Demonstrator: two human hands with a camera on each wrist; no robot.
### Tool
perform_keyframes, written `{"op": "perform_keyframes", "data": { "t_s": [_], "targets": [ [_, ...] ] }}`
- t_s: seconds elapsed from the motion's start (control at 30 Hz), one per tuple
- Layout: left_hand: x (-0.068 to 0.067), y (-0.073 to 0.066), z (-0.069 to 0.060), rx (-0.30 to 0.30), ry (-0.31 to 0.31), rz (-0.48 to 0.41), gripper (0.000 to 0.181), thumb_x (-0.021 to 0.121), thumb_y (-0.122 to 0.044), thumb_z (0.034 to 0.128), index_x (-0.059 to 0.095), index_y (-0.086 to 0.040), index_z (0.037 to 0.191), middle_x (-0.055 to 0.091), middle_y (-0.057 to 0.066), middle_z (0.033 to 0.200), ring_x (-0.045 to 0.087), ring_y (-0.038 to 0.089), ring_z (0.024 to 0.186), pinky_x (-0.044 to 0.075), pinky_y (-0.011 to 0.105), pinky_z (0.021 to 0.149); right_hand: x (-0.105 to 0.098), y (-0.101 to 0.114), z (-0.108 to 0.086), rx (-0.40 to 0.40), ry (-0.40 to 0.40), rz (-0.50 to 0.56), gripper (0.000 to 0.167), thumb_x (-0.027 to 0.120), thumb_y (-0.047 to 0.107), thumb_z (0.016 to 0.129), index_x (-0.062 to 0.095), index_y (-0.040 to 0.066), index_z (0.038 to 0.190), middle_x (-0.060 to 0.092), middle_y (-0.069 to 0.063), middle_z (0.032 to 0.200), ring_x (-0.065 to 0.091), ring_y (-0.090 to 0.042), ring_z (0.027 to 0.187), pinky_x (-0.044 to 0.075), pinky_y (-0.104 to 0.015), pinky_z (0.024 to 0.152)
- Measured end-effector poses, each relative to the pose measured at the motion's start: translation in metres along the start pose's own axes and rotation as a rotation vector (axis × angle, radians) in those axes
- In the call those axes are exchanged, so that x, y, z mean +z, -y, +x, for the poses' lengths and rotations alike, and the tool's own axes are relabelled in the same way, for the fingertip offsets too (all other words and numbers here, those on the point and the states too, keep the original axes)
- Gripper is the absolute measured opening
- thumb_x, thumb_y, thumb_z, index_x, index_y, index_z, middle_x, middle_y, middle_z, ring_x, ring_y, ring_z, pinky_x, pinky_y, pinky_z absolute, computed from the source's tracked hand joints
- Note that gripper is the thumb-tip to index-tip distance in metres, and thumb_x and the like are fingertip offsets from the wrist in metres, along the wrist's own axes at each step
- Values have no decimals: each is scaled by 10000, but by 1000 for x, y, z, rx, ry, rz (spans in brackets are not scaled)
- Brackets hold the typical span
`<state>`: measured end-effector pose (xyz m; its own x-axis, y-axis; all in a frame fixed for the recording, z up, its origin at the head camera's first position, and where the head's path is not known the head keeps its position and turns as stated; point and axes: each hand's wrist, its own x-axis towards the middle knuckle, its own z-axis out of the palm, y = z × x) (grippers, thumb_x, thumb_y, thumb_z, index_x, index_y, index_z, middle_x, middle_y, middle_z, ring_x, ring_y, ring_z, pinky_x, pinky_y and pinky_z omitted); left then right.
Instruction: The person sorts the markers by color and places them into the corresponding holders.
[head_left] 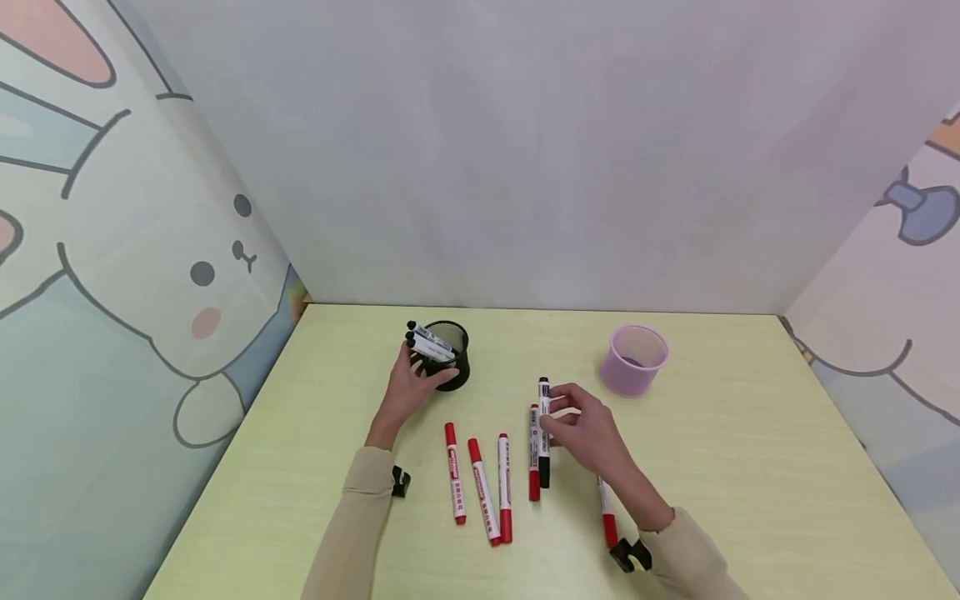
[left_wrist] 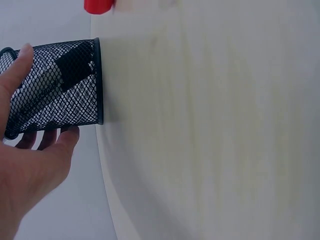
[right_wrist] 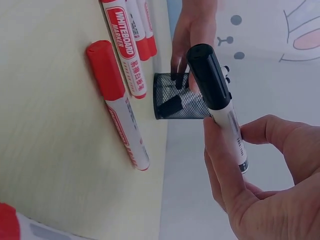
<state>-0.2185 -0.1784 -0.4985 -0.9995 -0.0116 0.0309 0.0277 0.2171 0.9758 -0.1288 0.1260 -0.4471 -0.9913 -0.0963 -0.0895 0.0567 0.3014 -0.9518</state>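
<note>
The right hand [head_left: 588, 429] is pinching a black-capped marker [head_left: 544, 454] above the table [head_left: 750, 467], its fine print showing too small to read. The left hand [head_left: 407, 388] is gripping a black mesh cup [head_left: 462, 367], where black-and-white markers [head_left: 432, 346] are leaning. Red-and-white markers [head_left: 455, 477] are lying nearby, one barrel [right_wrist: 120, 30] displaying "WHITEBOARD MARKER" (Chinese characters are running further along it). A lilac cup [head_left: 632, 377] is standing beyond the right hand.
</note>
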Motion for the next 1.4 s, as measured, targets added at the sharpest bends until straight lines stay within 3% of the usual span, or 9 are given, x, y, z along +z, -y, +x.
{"op": "perform_keyframes", "data": {
  "t_s": [0.37,0.63,1.07,1.4],
  "targets": [
    [2,-2,0,-1,6,-12,931,875,-181,843,284,-113,1560,404,157,1524,340,333,1467,323,423,1208,0,14,18,-71,-26,25,364,727,19,902,604,11,1245,658,-175,1102,715,-206,861,632,-452,729],
    [2,-2,0,12,5,-4,925,878,-166,837,292,-97,1550,413,174,1518,354,346,1456,326,443,1206,2,23,28,-102,-46,43,374,712,38,908,582,25,1258,661,-171,1110,720,-203,873,629,-340,686],
    [1,-2,1,0,2,-2,913,876,-176,841,299,-108,1545,420,160,1509,363,331,1451,334,429,1202,6,31,45,-152,-68,25,419,728,87,920,564,92,1306,674,-138,1158,716,-274,993,612,-330,747],
    [1,-3,-1,-2,4,5,924,868,-153,845,279,-88,1554,408,187,1515,358,353,1452,328,458,1204,12,34,57,-201,-93,40,406,716,77,939,550,84,1309,665,-154,1174,707,-290,1018,590,-305,774]
  ]
}}
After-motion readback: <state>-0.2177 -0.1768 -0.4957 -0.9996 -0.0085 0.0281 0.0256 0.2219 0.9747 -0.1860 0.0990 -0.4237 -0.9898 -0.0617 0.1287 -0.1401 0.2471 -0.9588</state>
